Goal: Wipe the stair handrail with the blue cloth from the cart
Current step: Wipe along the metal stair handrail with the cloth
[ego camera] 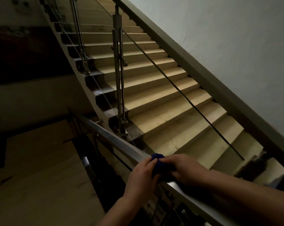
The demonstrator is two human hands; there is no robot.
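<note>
We are seeing the blue cloth (pixel 157 165) lying bunched on the metal handrail (pixel 121 144), which is slanting down across the dim stairwell.

Colours as I read them from my feed: cloth (pixel 157 163), deep blue, plain; handrail (pixel 115 139), silvery grey metal; stair treads (pixel 162 101), pale yellow-beige with thin dark crack-like veins on the lower steps; stair-edge blocks (pixel 95 77), dark brown; wall (pixel 236 38), off-white; posts (pixel 118 70), dull steel grey.
</note>
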